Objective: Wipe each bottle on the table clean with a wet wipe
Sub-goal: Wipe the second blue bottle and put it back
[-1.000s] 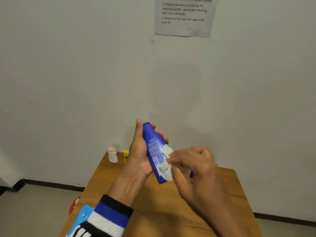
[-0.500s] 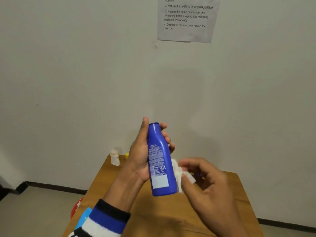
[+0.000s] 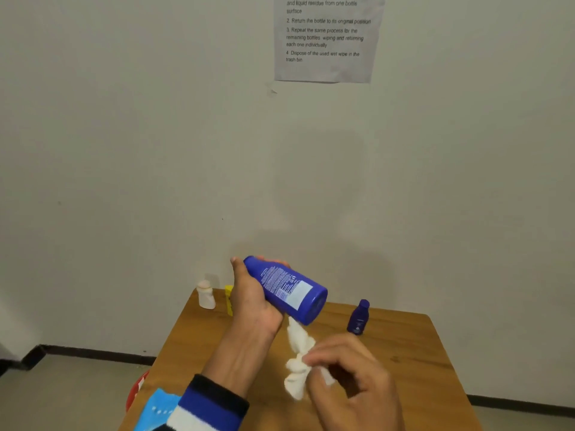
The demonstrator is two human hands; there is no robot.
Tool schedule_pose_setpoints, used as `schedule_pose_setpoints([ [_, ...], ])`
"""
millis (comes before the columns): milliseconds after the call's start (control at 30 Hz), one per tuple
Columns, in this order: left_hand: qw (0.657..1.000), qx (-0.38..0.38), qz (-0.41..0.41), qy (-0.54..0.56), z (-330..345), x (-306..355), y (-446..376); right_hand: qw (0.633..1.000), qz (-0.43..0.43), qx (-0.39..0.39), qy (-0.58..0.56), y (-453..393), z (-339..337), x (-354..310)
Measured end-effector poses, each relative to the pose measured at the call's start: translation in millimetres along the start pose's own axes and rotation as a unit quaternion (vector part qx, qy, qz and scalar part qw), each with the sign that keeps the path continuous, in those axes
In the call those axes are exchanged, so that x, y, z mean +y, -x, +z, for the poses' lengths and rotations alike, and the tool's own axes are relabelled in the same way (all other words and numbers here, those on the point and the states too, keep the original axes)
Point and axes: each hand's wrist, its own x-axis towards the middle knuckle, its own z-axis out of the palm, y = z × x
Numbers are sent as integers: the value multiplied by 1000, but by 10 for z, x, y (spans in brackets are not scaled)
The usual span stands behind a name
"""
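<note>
Blue bottle tilted in left hand's grip, seemingly crumpled white wipe pinched by right hand.

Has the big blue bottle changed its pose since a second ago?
Yes. The blue bottle has tipped from near upright, its base swinging toward the small bottle.

Glossy blue plastic bottle, crumpled soft white wipe, smooth wooden table, matt paper sheet.

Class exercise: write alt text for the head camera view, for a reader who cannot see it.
Above a wooden table, a left hand grips a tilted blue bottle while the right hand pinches a crumpled white wipe just below it.
</note>
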Motion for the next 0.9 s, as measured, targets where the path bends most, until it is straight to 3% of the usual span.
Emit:
schedule_pose_setpoints([
  [133, 999, 18, -29, -33, -69, -141, 29, 994, 30, 91, -42, -339, -216, -25],
  [333, 996, -18, -84, -13, -139, -196, -38, 996, -36, 70, 30, -256, 16, -66],
  [500, 996, -2, -89, -23, -75, -166, 26, 997, -54, -26, 53, -38, 119, 54],
  [600, 996, -5, -89, -2, -45, -166, 32, 995, -74, -17, 66, -194, -69, -83],
  [767, 996, -10, -81, 29, -114, -144, 55, 984, -113, 96, 104, -503, -262, -212],
  [900, 994, -33, -92, 39, -106, -129, 6, 984, -141, 62, 93, -370, 48, -105],
])
